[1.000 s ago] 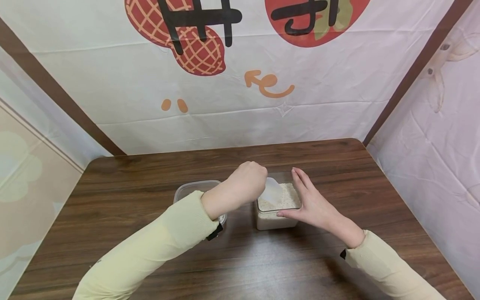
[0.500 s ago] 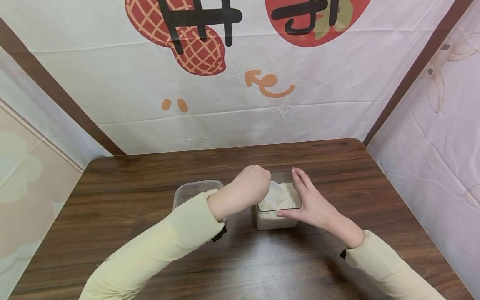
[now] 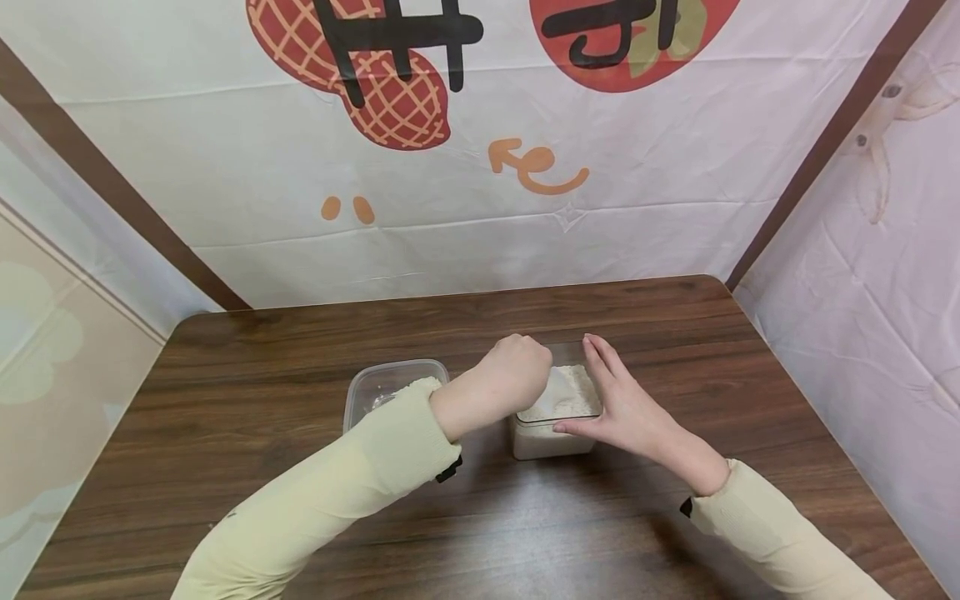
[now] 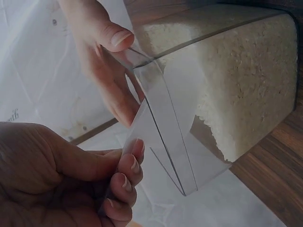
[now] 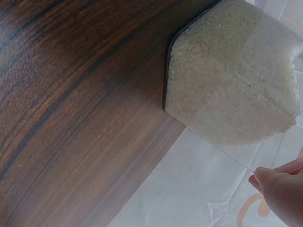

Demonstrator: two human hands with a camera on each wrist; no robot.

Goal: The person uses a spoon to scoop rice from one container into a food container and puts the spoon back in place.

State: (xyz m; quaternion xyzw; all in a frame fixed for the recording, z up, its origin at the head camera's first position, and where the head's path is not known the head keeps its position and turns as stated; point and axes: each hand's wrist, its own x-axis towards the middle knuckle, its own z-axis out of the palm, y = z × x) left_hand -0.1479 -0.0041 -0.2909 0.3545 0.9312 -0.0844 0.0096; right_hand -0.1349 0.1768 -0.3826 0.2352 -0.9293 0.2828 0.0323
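**Translucent scoop at the rice: left hand on the handle, right hand at the box**

The scoop [image 4: 183, 82] sits inside the clear box [image 3: 551, 443], its bowl against the rice [image 3: 582, 393] and its handle [image 4: 141, 124] angled out over the box's left side. The left hand [image 3: 513, 375] is closed, its fingers curled around the handle, as the left wrist view shows. The right hand [image 3: 626, 414] is spread wide at the box's right side, thumb at the near rim and fingers, straight in the head view, at the far corner; it touches the box without wrapping around it. To the left of the box, well apart on the wooden table [image 3: 645, 533], stands a clear tub [image 3: 363, 390] with more rice, partly hidden by the left sleeve [image 3: 360, 458].

Handling, as judged from appearance: the scoop is probably thin plastic, light and fairly stiff, with smooth faces that may slip or twist under load. The handle, held firmly and near the bowl, is the best place to take hold. The box looks rigid and, being well filled, should be heavy enough to stand steadily; its smooth walls call for support at opposite faces. The rice is loose and shifts readily, so a level bowl limits spilling.
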